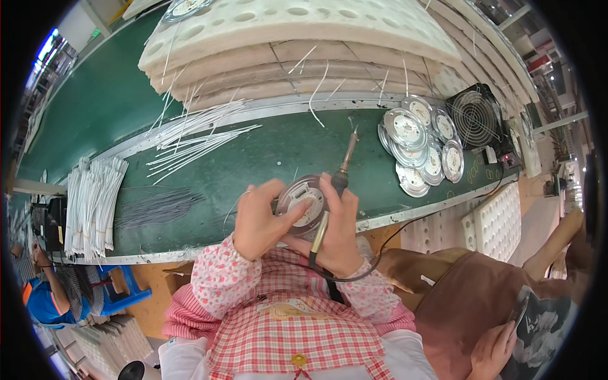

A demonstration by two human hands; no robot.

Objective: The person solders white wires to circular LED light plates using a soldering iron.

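Close above the bench's near edge, my left hand [258, 218] is closed on a round clear-rimmed disc [292, 192] with a white circuit board, the thumb lying over the board. My right hand [339, 229] steadies the disc's right side with its fingers and also grips a soldering iron [341, 178]. The iron's metal tip points up and away from me, clear of the disc. Its black cord runs from the handle's lower end off to the right. Part of the disc is hidden by my fingers.
Similar discs [405, 130] lie piled at right, beside a black fan [475, 117]. Loose white wires [196, 149], dark thin wires [158, 208] and a white wire bundle [95, 206] lie left on the green bench [266, 152]. Foam trays [304, 38] are stacked behind. People sit at both sides.
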